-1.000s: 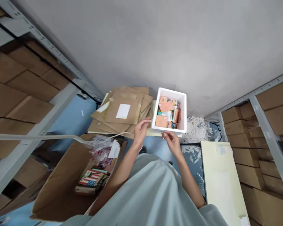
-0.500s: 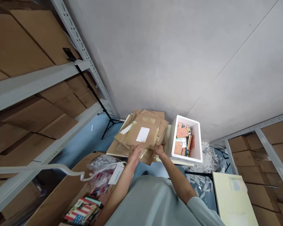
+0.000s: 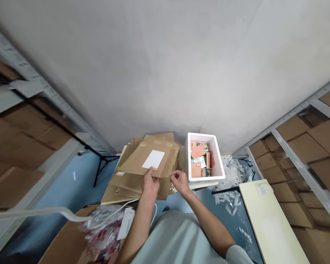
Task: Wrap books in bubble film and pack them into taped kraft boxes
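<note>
Now, labelled cardboard: a flat brown sheet (image 3: 134, 161) with a white label (image 3: 154, 159) lies on top of the cardboard pile (image 3: 119, 189), its near edge apparently tipped up.
Left hand: this hand (image 3: 150, 184) is closed on the sheet's near edge, thumb on top just below the label.
Right hand: the other hand (image 3: 180, 181) is curled nearly closed at the near right corner, beside clear tape (image 3: 171, 169); whether its fingertips meet, grip the tape or merely touch it, I cannot tell.
Handling so far: the sheet is in hand but not clear of the pile; tape is on its right side, and none looks plainly peeled away. Judging by this, the handling is at an early stage, with several sheets underneath left unheld.
White foam box: right of the pile, this box (image 3: 206, 179) already contains peach-coloured covers (image 3: 198, 151) and books; neither hand touches it.
Open carton: at lower left, this carton (image 3: 67, 236) contains crumpled clear plastic (image 3: 103, 229).
</note>
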`<state>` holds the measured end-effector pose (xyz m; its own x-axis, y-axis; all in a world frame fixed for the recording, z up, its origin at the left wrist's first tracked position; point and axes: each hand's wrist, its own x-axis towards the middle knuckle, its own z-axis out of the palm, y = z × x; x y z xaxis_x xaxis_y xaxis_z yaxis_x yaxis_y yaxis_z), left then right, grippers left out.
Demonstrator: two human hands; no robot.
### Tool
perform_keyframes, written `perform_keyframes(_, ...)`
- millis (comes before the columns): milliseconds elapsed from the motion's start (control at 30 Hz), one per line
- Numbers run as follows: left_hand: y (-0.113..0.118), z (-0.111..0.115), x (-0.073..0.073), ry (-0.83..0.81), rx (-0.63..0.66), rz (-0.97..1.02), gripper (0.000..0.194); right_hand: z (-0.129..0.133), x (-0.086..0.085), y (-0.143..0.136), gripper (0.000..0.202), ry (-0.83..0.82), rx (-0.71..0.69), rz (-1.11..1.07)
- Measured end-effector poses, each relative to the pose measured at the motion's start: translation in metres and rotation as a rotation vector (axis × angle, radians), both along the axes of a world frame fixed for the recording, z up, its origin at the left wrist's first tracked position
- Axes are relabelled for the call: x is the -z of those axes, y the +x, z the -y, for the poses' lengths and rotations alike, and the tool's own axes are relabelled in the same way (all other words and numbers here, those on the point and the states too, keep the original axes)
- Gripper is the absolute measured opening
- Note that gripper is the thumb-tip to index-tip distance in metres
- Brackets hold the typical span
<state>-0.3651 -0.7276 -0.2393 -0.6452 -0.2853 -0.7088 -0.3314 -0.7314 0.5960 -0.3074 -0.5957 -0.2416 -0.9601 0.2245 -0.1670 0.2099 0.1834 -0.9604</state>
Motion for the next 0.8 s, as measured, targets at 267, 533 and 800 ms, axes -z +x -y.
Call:
perform_keyframes(267, 0.027, -0.112, -0.097, -0.170, 0.187, -0.447, 0.035, -0.119, -0.062, 0.088, 0.037, -0.029, 0.189, -0.085)
perform_keyframes(533, 0.097, -0.270, -0.134, -0.245, 0.877, -0.647, 0.061, -0.338, -0.120, 0.254, 0.047, 0.301, 0.927, -0.271)
perform_keyframes(800, 0.218, -0.494, -0.100, -0.138, 1.544, -0.640, 0.064, -0.507, -0.080, 0.485, 0.078, 0.290, 1.308, -0.179)
